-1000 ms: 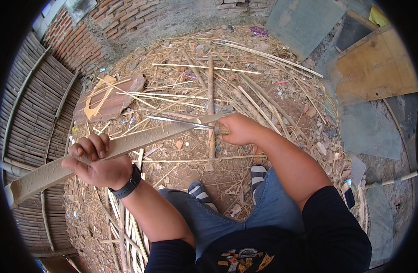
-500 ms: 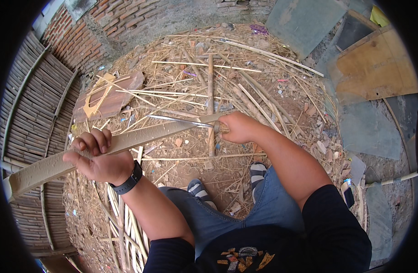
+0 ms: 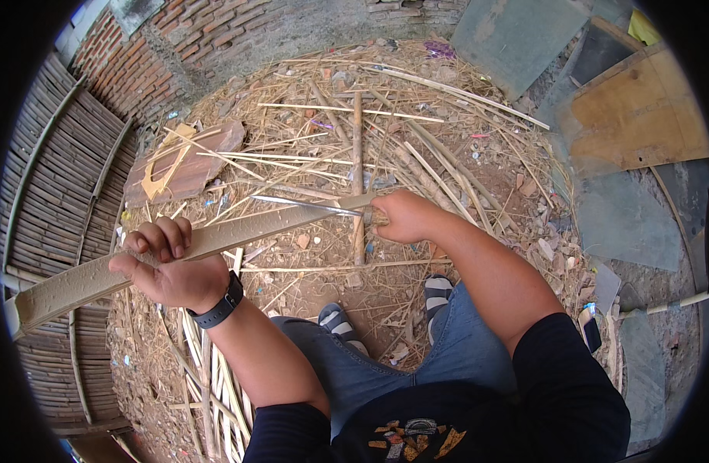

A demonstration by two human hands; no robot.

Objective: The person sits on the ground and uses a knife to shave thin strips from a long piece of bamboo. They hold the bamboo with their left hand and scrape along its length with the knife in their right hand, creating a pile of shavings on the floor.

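I have the left hand (image 3: pixel 173 266) wrapped around a long flat bamboo slat (image 3: pixel 215 241), fingers curled over its top edge and thumb beneath, so the slat runs level across my lap from the lower left towards the middle of the view. My right hand (image 3: pixel 401 217) is closed tight on the handle of a knife (image 3: pixel 308 204), and the thin blade lies along the upper face of the slat, pointing towards my left hand. A black watch (image 3: pixel 219 305) sits on the left wrist.

To do this shaving stroke well, I judge the blade should stay nearly flat on the bamboo, so it lifts a thin curl and does not dig into the grain. The left grip looks firm enough to stop the slat twisting, but those fingers sit in line with the edge, so I would keep each stroke short and stop it well apart from them. A slip is the main risk here.

Below me are my blue jeans (image 3: pixel 385 363) and striped sandals (image 3: pixel 439 292) on bare earth littered with bamboo offcuts (image 3: pixel 354 131). A split-bamboo panel (image 3: pixel 53 193) lies at my left, a brick wall (image 3: pixel 184 38) beyond
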